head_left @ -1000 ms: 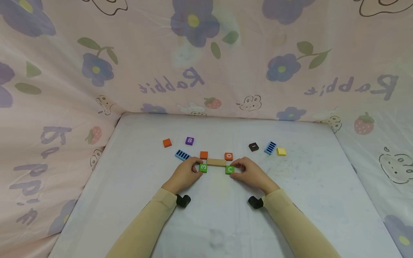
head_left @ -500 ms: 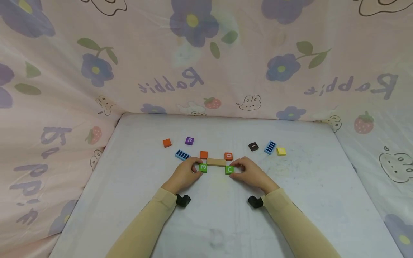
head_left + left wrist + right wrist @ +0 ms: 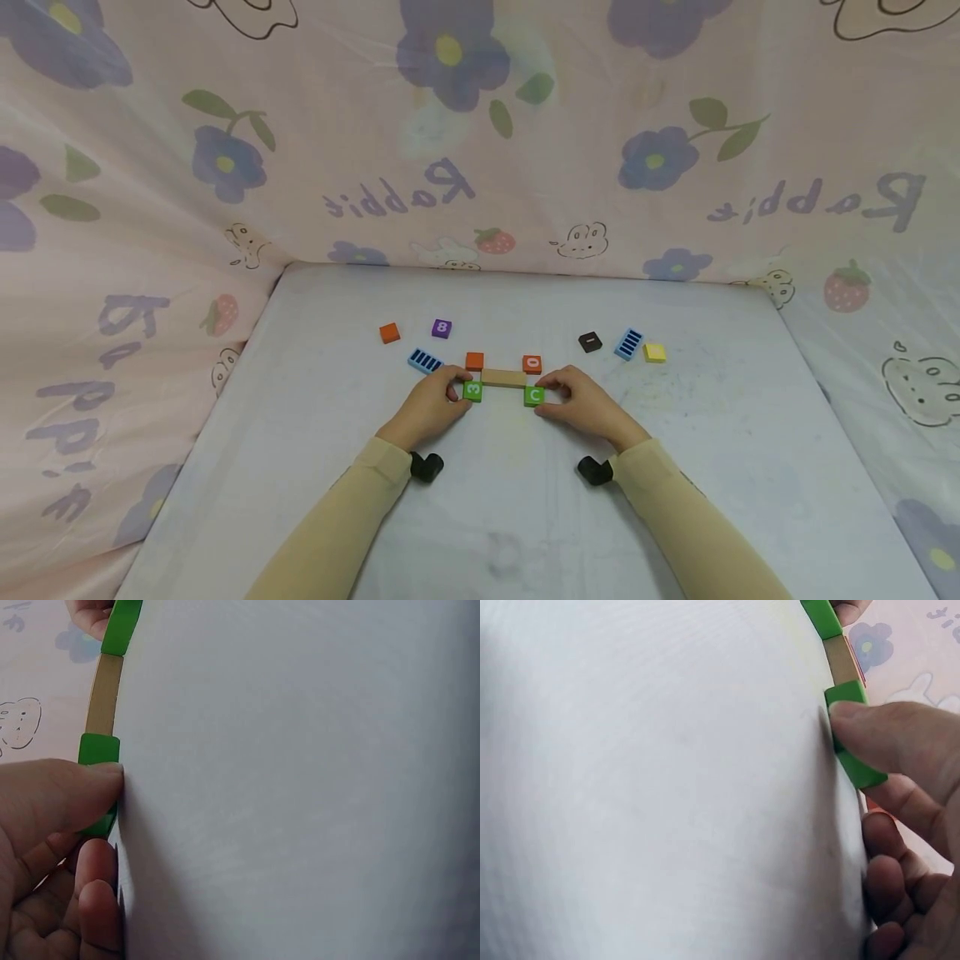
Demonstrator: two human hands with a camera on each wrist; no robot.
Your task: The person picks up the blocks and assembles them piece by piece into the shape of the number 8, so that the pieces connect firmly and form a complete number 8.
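Between thumb and fingers my left hand (image 3: 429, 406) pinches a green block marked 3 (image 3: 472, 391). My right hand (image 3: 588, 406) pinches a second green block, marked with a C-like shape (image 3: 534, 396). A plain wooden strip (image 3: 504, 378) lies between the two, behind their front edges. Behind the strip's left end sits an orange block (image 3: 474, 361), and behind its right end an orange block marked 0 (image 3: 532, 364). In the left wrist view my thumb covers part of the near green block (image 3: 99, 748); the right wrist view shows the other green block (image 3: 846, 693) under my right thumb.
At the back left lie an orange block (image 3: 389, 332), a purple block marked 8 (image 3: 442, 328) and a blue slotted block (image 3: 425, 360). Back right are a dark block (image 3: 590, 342), another blue slotted block (image 3: 628, 343) and a yellow block (image 3: 655, 353). Patterned cloth (image 3: 525, 167) surrounds the white table (image 3: 495, 500).
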